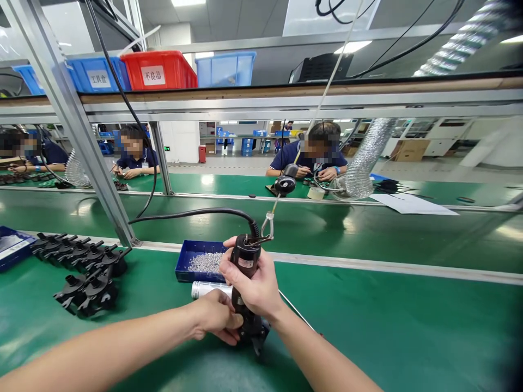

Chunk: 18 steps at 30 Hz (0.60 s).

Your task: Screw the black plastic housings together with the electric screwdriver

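Observation:
My right hand (pixel 261 286) is wrapped round a black electric screwdriver (pixel 245 251), which stands upright and hangs by a metal hook from a cord. Below it, a black plastic part (pixel 258 338) sits on the green bench, partly covered by the tool and my fingers. My left hand (pixel 218 317) is closed at the screwdriver's lower end, gripping the black part; its fingertips are partly hidden. Behind my hands lies a blue tray (pixel 183 273) of small silvery screws (pixel 204 262). A white cylinder (pixel 202 289) rests beside the tray, partly covered by my left hand.
Several black plastic parts (pixel 87 291) stand in groups on the left. A thin metal rod (pixel 300 314) lies right of my hands. A black cable (pixel 192 213) runs to the screwdriver from a slanted metal post (pixel 77 125). Co-workers (pixel 308 155) sit across the bench.

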Motion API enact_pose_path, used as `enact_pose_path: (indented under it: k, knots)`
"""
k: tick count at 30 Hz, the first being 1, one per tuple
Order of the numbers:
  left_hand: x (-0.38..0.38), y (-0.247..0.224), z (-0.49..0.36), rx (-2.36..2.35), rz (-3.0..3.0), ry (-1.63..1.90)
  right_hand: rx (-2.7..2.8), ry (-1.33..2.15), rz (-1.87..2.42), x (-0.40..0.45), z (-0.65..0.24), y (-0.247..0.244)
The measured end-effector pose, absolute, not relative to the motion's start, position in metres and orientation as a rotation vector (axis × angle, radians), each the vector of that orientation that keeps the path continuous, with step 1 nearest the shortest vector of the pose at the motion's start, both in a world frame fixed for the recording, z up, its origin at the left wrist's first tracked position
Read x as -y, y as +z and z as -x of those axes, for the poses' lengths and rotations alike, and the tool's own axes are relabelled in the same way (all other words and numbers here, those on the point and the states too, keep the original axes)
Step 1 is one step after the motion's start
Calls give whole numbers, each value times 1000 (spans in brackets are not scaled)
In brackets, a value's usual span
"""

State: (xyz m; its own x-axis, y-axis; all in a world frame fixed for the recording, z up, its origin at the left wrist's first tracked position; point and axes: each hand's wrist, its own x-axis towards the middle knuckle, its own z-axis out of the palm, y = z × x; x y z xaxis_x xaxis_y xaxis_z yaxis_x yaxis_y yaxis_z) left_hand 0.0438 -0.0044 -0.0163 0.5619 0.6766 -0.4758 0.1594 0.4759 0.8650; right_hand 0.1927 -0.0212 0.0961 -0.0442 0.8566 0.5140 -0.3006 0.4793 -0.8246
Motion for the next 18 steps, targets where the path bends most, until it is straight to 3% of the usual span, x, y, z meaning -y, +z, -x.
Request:
enact_pose_path:
  k: [3, 7, 18]
  knots:
    - [12, -12, -43, -1010, -1217, 552, 1229, 924, 610, 18, -193, 91]
    - [27, -20, -48, -755, -1446, 772, 1177, 943, 591, 13, -195, 91]
    - [29, -23, -39, -558, -1503, 831, 1263, 1173, 312, 41, -204, 101]
